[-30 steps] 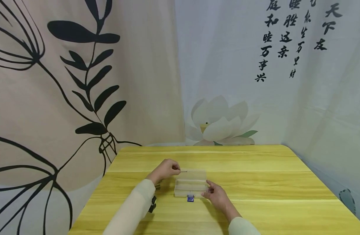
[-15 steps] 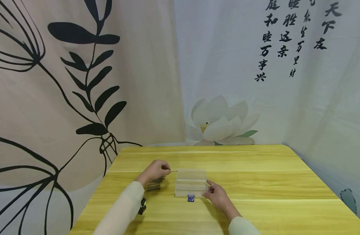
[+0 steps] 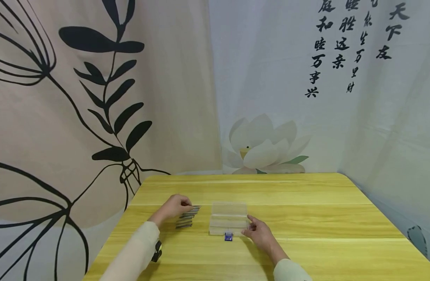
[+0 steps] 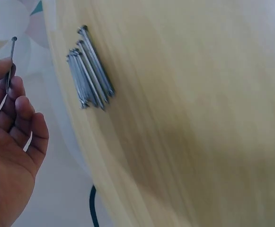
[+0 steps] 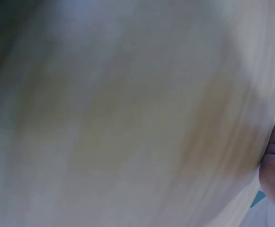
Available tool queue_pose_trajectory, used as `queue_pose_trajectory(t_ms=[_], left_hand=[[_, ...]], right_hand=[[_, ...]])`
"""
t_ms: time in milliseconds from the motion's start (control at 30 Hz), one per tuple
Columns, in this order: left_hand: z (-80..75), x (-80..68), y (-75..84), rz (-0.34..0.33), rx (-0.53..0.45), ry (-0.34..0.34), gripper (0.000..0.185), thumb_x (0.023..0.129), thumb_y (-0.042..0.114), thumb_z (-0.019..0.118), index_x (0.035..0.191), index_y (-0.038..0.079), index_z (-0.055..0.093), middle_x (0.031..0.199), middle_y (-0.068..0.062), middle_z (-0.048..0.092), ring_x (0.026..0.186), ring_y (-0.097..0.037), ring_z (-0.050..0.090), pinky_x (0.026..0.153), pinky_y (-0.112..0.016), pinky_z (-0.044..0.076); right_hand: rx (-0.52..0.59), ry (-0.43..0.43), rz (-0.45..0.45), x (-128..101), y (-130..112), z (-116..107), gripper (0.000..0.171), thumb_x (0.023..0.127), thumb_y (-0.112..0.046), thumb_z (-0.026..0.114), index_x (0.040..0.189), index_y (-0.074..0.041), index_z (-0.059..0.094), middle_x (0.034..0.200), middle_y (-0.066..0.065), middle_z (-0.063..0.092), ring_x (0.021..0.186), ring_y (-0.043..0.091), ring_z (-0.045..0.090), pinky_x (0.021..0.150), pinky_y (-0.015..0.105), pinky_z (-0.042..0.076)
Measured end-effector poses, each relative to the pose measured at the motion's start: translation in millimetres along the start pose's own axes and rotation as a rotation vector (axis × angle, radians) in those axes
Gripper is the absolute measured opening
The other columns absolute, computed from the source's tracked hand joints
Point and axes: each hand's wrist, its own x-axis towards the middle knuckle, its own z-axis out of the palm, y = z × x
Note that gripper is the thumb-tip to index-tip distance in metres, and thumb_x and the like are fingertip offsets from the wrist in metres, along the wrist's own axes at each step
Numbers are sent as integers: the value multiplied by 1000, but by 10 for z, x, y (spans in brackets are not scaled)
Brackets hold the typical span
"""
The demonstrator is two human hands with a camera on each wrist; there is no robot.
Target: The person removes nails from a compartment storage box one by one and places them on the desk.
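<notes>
Between thumb and fingertips my left hand [image 4: 14, 137] pinches a single nail [image 4: 13, 49], its head pointing up. In the head view that left hand [image 3: 174, 205] is at the far end of a row of loose metal nails [image 3: 184, 222], which lie roughly side by side on the table. The left wrist view shows these nails [image 4: 87, 71] with their flat heads and pointed tips. To their right stands a clear plastic box [image 3: 218, 230], its lid [image 3: 229, 208] raised at the back. My right hand [image 3: 260, 234] grips the box's right end with thumb and fingers.
A blue latch [image 3: 228, 236] hangs at the box's front edge. The wood-grain table [image 3: 324, 218] reaches back to a printed curtain [image 3: 180, 97]. A black strap [image 3: 157, 251] shows below my left sleeve.
With the nail in its fingers, my left hand has moved left from the box's lid to the row of nails, uncovering more of them. My right hand and the box stay put.
</notes>
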Motion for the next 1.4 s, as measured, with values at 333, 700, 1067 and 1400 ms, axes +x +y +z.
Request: queue_pose_trajectory(t_ms=[333,700,1067,1400], left_hand=[[-27,-214,-91,-22,26,-44,11,95,12,67,94,4,74,85,-4,67,70,-14,53,63,-30,46],[24,-376,-151,19,55,-70,10,95,11,67,87,8,72,76,1,63,62,-9,49,57,-27,43],[110,-499,-234,41,93,-73,7,93,11,71,87,10,74,80,3,66,66,-12,55,57,-27,46],[164,-553,-261,42,206,-60,5,89,13,76,84,15,74,83,8,64,72,-7,57,64,-29,49]], right_hand=[[-10,5,-6,-8,-43,13,67,91,-11,72,145,11,39,108,13,57,98,25,54,82,39,51],[-33,18,3,-15,-37,-24,67,91,-12,72,145,10,40,110,14,58,100,27,56,86,43,51],[-42,8,33,-2,1,-27,68,91,-14,73,146,9,39,113,15,57,104,28,54,88,46,50],[-40,-3,53,-10,-61,-38,70,90,-15,73,147,7,39,122,19,56,114,36,54,95,52,47]])
